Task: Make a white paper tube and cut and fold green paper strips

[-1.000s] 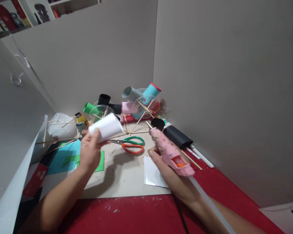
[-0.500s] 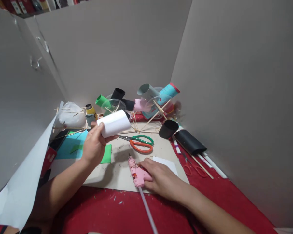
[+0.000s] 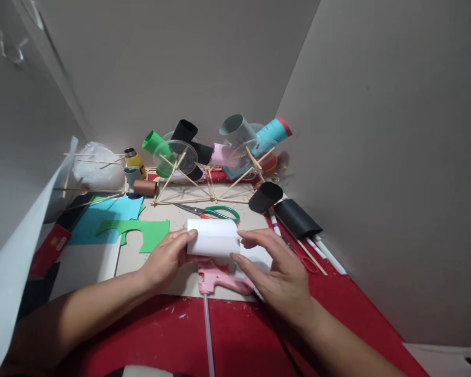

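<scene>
I hold a rolled white paper tube [image 3: 214, 238] low over the beige board [image 3: 157, 262], both hands on it. My left hand [image 3: 167, 258] grips its left end, thumb on top. At the tube's right end my right hand [image 3: 275, 269] has its fingers curled on the paper. The pink glue gun [image 3: 222, 280] lies on the board just under the tube, with its white glue stick [image 3: 209, 335] pointing toward me. Nobody holds the gun.
Green and orange scissors [image 3: 215, 212] lie behind the tube. A stick frame with coloured paper tubes and clear cups [image 3: 208, 157] stands at the back. Black tubes [image 3: 298, 217] and straws lie right; green [image 3: 141, 233] and blue paper [image 3: 102, 217] left. Grey walls close both sides.
My right hand set the glue gun down on the board and moved onto the paper tube. My left hand brought the tube down and toward me, over the gun.
</scene>
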`<state>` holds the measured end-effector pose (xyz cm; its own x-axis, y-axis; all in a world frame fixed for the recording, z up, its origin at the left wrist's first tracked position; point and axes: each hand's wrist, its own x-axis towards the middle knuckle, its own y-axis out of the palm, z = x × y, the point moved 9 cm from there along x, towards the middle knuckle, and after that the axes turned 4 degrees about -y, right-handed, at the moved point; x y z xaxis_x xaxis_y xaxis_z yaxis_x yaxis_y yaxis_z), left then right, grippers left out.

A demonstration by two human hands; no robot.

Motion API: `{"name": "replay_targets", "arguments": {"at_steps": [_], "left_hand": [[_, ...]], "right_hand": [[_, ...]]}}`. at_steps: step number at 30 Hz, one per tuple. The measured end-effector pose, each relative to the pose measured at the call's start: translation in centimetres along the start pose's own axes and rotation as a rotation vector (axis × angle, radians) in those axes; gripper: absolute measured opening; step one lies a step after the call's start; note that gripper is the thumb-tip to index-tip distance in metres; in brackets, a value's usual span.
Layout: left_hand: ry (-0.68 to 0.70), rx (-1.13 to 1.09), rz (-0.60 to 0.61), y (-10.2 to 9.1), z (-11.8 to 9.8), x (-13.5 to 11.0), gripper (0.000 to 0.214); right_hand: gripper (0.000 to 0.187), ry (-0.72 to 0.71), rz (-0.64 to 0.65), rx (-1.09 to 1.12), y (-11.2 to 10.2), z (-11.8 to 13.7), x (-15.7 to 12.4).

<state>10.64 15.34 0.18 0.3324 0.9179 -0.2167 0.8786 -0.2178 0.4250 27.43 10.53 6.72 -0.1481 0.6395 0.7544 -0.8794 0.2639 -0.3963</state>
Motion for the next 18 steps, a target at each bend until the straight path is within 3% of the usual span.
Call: {"name": "replay_targets", "arguments": {"at_steps": [5, 14, 18], "left_hand": [[0.011, 0.071, 0.046, -0.2, 1.2, -0.2, 0.021], [0.041, 0.317, 0.131, 1.4, 0.5, -1.1, 0.036], [0.076, 0.286, 0.055, 0.3, 0.4, -0.8, 0.033]], "right_hand": [[0.019, 0.024, 0.064, -0.052, 0.5, -0.2, -0.1], [0.012, 0.035, 0.124, -0.118, 1.1, -0.1, 0.0], [0.017, 0.093, 0.046, -0.077, 0.4, -0.7, -0.2]]}}
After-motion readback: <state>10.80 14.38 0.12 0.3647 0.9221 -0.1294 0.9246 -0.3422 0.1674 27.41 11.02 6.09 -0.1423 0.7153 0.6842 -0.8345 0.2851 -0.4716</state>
